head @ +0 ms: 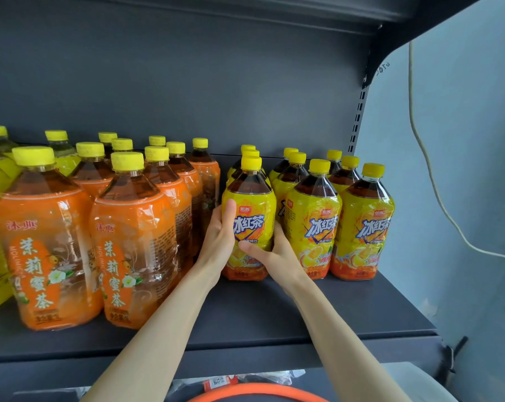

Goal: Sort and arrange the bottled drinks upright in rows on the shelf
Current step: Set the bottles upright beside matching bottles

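My left hand (218, 242) and right hand (276, 255) grip yellow bottle (254, 198), upright on dark shelf (274, 311); orange bottles (129, 242) left, blue wall (472, 126), cable (419, 143) right.

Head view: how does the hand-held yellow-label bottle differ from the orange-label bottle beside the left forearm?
The yellow-label bottle has a yellow wrap, the orange-label bottle an orange one. The left hand and right hand grip the yellow-label bottle; neither holds the orange-label bottle. The orange-label bottle looks bulkier than the yellow-label bottle. Both are upright, yellow-capped, with dark drink.
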Tool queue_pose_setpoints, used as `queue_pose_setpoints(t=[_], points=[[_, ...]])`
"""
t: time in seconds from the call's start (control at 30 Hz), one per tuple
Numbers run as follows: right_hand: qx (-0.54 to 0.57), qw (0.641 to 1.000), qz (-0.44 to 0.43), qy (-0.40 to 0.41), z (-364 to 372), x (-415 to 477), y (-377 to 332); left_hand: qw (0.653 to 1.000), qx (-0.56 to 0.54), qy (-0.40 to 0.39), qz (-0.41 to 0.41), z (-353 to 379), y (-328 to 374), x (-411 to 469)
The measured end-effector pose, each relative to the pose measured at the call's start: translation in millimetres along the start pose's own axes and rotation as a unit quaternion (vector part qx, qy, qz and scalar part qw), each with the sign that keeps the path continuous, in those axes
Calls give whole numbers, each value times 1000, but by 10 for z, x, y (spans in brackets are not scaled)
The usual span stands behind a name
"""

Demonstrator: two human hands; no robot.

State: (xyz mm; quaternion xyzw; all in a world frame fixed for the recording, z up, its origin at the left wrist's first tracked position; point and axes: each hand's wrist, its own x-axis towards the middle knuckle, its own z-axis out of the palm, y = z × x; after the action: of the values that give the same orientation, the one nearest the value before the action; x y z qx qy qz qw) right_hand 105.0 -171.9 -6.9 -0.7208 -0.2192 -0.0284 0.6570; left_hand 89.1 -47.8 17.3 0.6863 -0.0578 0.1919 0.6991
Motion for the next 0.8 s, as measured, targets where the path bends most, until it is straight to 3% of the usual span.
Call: queue_pose_setpoints(t=[0.23,0.37,0.67,0.73,0.8], points=[[-17,1000,-1,16,28,-31,-71,999,0,23,23,2,16,-20],[-82,994,-33,69,69,-166,-46,997,9,37,66,-41,4,-67],[-178,980,-38,79,96,-284,-167,994,43,39,88,-52,48,-99],[-177,976,-36,121,62,-366,-221,993,52,59,91,-57,75,-147],[-189,955,-70,217,-27,-480,-296,983,94,98,124,-45,86,-242]])
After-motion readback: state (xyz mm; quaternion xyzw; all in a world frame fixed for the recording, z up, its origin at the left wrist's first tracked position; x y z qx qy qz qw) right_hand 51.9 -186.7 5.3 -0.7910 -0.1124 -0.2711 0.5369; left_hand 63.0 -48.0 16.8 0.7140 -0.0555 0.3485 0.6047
